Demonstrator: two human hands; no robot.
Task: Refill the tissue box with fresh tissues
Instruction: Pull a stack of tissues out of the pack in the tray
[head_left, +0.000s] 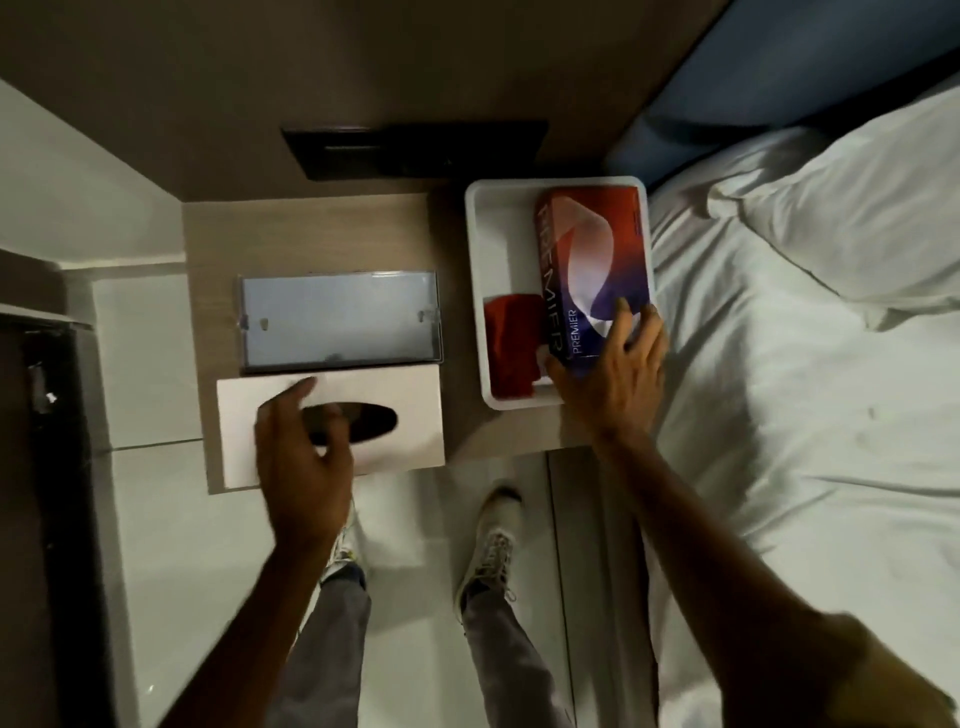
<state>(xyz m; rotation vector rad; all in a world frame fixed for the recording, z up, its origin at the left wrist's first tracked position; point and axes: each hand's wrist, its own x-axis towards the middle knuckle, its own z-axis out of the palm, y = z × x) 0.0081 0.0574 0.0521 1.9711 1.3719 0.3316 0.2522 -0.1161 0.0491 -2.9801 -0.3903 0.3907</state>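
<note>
Item: tissue pack (592, 275), red and purple, marked PREMIER. It lies in the white tray (475, 291) at the right of the bedside table (311, 234), long axis running away from you.
Your right hand (613, 364) clasps its near end, thumb left, fingers spread over the top.
Item: white box cover (332, 426), oval slot up, and clear base (340, 322) just behind it.
Your left hand (301, 452) hovers loosely curled above the cover, gripping nothing.
The right hand is nearer the pack, so the lift likely falls to it.
</note>
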